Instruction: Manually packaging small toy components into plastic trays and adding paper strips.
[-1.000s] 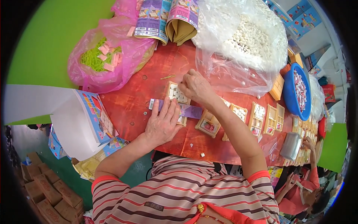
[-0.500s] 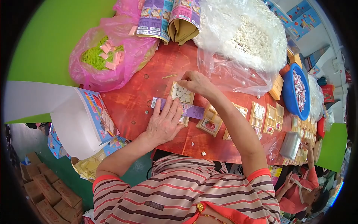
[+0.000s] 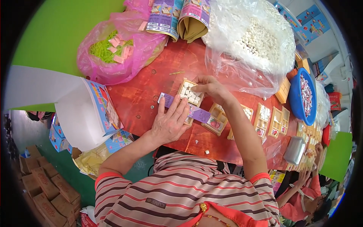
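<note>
My left hand [image 3: 171, 122] lies flat with fingers spread on a purple printed card strip [image 3: 198, 113] on the red table [image 3: 140, 94]. Just past its fingertips sits a small wooden tray [image 3: 189, 94] filled with white pellets. My right hand [image 3: 211, 87] rests on the tray's far right edge, fingers pinched together over the pellets; I cannot tell what they hold. An empty compartment tray [image 3: 217, 118] lies to the right, partly under the strip.
A big clear bag of white pellets [image 3: 257, 41] and a pink bag of green and pink bits [image 3: 117, 49] stand at the back. Several filled trays [image 3: 272, 119] and a blue bowl [image 3: 302, 96] line the right. An open white box [image 3: 85, 113] is at left. Another person's hand [image 3: 302, 178] works lower right.
The pellet tray has slid out toward the back from under my right hand and now shows in full. My left hand stays pressed on the purple strip.
</note>
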The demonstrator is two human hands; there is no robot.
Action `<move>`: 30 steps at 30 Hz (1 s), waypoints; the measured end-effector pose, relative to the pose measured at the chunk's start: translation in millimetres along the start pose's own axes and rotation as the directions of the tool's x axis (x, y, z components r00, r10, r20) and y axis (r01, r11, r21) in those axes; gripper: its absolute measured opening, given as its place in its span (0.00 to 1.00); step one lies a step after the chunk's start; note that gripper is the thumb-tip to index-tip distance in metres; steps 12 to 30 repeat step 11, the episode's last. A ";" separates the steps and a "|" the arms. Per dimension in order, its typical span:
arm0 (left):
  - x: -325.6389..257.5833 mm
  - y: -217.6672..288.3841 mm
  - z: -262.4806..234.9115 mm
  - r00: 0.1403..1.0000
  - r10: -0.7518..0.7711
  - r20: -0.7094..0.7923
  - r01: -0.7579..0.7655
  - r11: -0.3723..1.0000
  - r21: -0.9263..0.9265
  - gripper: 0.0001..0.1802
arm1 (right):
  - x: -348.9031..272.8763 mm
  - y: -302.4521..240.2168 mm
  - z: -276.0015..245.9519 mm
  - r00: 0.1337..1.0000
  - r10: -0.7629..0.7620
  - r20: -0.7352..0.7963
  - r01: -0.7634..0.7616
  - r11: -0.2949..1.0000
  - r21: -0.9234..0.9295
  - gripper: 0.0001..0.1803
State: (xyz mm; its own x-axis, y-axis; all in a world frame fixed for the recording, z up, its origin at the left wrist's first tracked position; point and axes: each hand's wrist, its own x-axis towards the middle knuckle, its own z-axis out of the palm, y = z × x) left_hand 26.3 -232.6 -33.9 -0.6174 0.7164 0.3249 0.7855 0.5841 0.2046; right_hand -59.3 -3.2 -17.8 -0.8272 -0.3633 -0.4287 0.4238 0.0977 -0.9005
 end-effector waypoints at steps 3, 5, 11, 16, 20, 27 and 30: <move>-1.9 5.2 -3.0 0.999 -0.028 -0.022 0.028 1.000 0.009 0.33 | -8.3 2.7 5.7 1.000 -0.024 -0.014 0.026 0.995 0.094 0.10; -1.9 6.6 -4.8 0.995 -0.058 -0.077 0.058 0.998 0.004 0.32 | -12.8 4.3 8.4 0.998 -0.052 -0.028 0.055 0.987 0.154 0.09; -0.6 12.4 -4.5 0.976 -0.083 -0.202 0.102 0.991 0.086 0.31 | -21.8 6.3 16.0 0.989 -0.115 -0.090 0.136 0.951 0.278 0.13; -0.6 12.4 -4.5 0.976 -0.083 -0.202 0.102 0.991 0.086 0.31 | -21.8 6.3 16.0 0.989 -0.115 -0.090 0.136 0.951 0.278 0.13; -0.6 12.4 -4.5 0.976 -0.083 -0.202 0.102 0.991 0.086 0.31 | -21.8 6.3 16.0 0.989 -0.115 -0.090 0.136 0.951 0.278 0.13; -0.6 12.4 -4.5 0.976 -0.083 -0.202 0.102 0.991 0.086 0.31 | -21.8 6.3 16.0 0.989 -0.115 -0.090 0.136 0.951 0.278 0.13; -0.6 12.4 -4.5 0.976 -0.083 -0.202 0.102 0.991 0.086 0.31 | -21.8 6.3 16.0 0.989 -0.115 -0.090 0.136 0.951 0.278 0.13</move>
